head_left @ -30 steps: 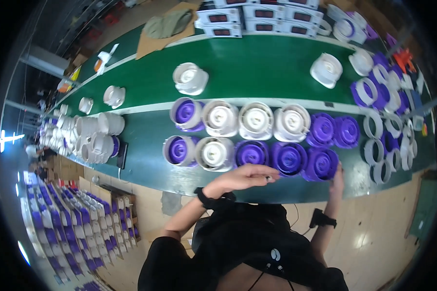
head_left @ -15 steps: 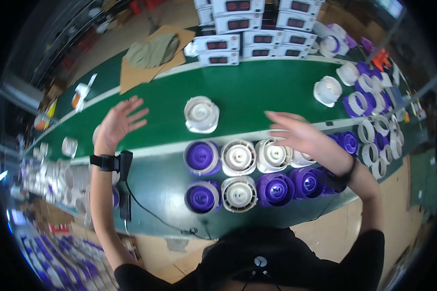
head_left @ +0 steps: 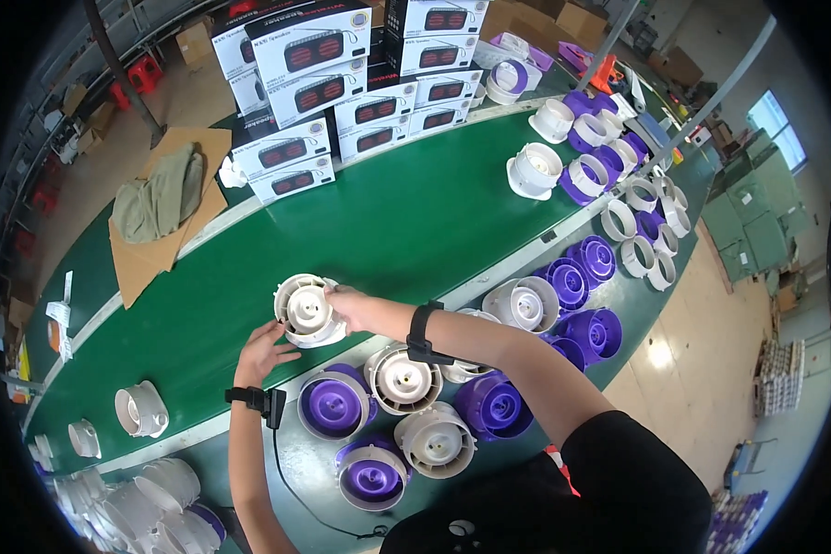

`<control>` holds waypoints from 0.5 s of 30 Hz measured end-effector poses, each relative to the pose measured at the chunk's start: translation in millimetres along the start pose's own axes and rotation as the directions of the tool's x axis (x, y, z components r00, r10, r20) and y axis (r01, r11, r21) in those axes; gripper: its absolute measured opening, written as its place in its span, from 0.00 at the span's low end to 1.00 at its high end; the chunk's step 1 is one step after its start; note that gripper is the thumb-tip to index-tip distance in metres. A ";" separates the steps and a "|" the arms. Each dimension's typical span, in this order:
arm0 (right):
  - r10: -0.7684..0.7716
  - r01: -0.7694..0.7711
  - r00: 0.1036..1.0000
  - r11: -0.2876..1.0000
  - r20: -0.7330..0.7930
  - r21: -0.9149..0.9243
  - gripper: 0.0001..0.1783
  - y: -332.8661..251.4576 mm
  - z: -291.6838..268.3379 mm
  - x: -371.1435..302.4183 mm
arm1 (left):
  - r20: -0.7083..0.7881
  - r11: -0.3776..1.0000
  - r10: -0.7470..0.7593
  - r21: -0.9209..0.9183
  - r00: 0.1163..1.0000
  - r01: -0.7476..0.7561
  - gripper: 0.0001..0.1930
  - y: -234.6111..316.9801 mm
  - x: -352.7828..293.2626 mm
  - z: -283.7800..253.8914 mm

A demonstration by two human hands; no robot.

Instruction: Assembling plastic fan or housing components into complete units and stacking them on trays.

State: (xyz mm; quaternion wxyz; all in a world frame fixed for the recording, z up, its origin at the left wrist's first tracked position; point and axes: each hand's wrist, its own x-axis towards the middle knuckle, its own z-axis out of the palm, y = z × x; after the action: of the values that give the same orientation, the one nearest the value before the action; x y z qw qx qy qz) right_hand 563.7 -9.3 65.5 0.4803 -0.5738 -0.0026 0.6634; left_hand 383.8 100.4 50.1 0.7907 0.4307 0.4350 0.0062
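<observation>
A white round plastic housing (head_left: pixel 303 308) with a ribbed inner ring and a central hub is on the green belt, its open side facing up. My right hand (head_left: pixel 349 310) grips its right side, thumb and fingers closed at the rim. At the lower left edge is my left hand (head_left: pixel 266 353), fingers apart, with fingertips at or very near the housing; firm contact cannot be made out. Close below, a white housing (head_left: pixel 404 379) and a purple-centred housing (head_left: pixel 334 406) stand on the near ledge among several similar ones.
Stacked speaker boxes (head_left: pixel 295 88) line the belt's far side, left of several white and purple rings (head_left: pixel 589 174). Cloth on cardboard (head_left: pixel 162 198) lies at far left. White housings (head_left: pixel 141 409) stand at lower left. A cable (head_left: pixel 291 489) runs from my left wrist strap.
My view has turned. Both hands, spread wide apart before, have come together at the white housing on the belt; the right has taken hold of its side.
</observation>
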 end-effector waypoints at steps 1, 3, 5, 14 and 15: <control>-0.001 0.001 1.000 1.000 -0.008 0.006 0.28 -0.2 -8.6 5.2 | -0.005 0.999 0.025 -0.026 1.000 -0.025 0.27 1.5 1.4 5.4; 0.000 0.002 0.997 1.000 0.080 -0.018 0.28 -4.6 -22.7 10.1 | -0.003 0.998 0.050 -0.042 0.999 -0.050 0.28 4.0 -1.1 15.9; -0.058 0.060 0.994 0.998 0.089 -0.019 0.28 -5.3 -25.4 -1.4 | -0.047 0.994 0.110 0.000 0.993 -0.110 0.23 5.9 -14.0 25.8; -0.480 0.536 0.823 0.833 0.305 -0.136 0.32 -21.4 -45.1 -239.5 | -0.206 0.745 0.647 0.374 0.734 -0.552 0.24 19.8 -230.1 178.1; -0.475 0.531 0.825 0.837 0.307 -0.130 0.32 -13.6 -55.7 -268.1 | -0.203 0.706 0.691 0.396 0.693 -0.587 0.24 8.2 -251.4 196.9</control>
State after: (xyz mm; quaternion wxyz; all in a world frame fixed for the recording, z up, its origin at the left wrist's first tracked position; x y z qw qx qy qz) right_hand 582.7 -204.1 257.5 0.5711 -0.5068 -0.2879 0.5780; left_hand 367.0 -124.1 276.7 0.5755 0.6632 0.3792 0.2918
